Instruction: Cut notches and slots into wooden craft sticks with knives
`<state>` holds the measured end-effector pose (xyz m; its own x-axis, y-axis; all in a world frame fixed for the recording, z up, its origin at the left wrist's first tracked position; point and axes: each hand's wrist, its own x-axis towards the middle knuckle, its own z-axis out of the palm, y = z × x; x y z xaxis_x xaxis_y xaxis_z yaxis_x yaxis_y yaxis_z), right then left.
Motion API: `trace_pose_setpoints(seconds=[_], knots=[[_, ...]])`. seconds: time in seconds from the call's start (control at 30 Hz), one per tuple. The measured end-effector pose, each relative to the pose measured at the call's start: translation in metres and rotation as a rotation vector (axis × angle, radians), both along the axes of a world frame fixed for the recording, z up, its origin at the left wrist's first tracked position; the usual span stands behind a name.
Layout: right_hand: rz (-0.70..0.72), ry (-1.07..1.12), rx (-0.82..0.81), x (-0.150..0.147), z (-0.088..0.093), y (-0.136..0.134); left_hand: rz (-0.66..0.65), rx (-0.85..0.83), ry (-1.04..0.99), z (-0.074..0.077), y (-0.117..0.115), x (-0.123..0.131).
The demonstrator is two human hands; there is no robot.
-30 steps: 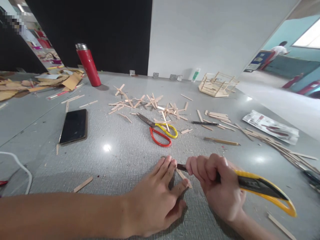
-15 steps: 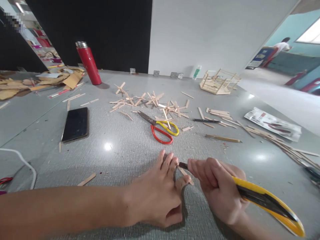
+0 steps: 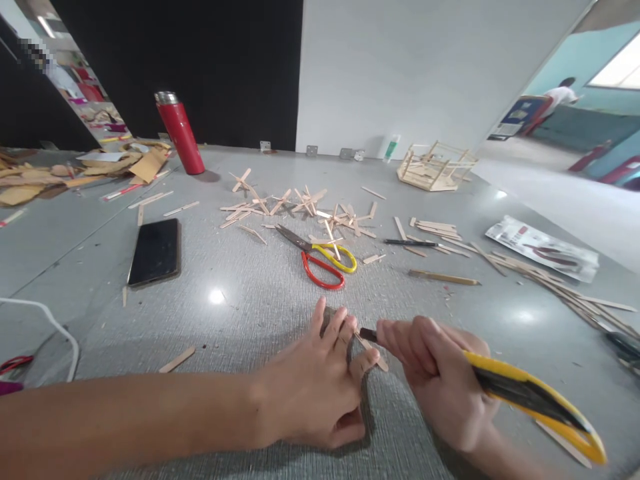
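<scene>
My left hand (image 3: 320,380) lies palm down on the grey table, fingers spread. Its thumb and nearest fingertips press a flat wooden craft stick (image 3: 382,364) to the surface; part of the stick is hidden under the fingers. Closed round a tool with a curved yellow-and-black handle (image 3: 530,393) is my right hand (image 3: 440,373). The tool's dark metal tip (image 3: 369,335) meets the stick beside my left fingertips. Just beyond my hands lie scissors (image 3: 323,257) with one red and one yellow handle loop, partly spread.
Cut stick pieces (image 3: 305,203) are scattered behind the scissors. A phone (image 3: 156,250) and red bottle (image 3: 181,137) stand left. At right are a stick frame (image 3: 437,167), a pencil (image 3: 445,277), a black pen-like tool (image 3: 410,243), long sticks (image 3: 555,283) and a plastic packet (image 3: 545,248).
Both hands keep nearly the same places, the tool's tip still at the stick. The view has shifted slightly, and a loose stick shows more under the tool's handle at lower right.
</scene>
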<state>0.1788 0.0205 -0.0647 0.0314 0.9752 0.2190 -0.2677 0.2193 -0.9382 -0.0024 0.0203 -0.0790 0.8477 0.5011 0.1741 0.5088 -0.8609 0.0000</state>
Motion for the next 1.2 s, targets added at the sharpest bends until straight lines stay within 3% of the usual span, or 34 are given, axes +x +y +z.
trace_pose_setpoints(seconds=[0.27,0.53,1.2], knots=[[-0.004,0.085,0.066,0.004,0.019,0.003,-0.026,0.041,0.016,-0.002,-0.001,-0.001],[0.037,0.124,0.037,-0.002,0.002,0.009,-0.052,0.071,-0.038,-0.008,0.001,-0.002],[0.068,0.037,0.122,-0.005,-0.002,0.003,-0.042,0.123,-0.046,-0.01,0.0,-0.001]])
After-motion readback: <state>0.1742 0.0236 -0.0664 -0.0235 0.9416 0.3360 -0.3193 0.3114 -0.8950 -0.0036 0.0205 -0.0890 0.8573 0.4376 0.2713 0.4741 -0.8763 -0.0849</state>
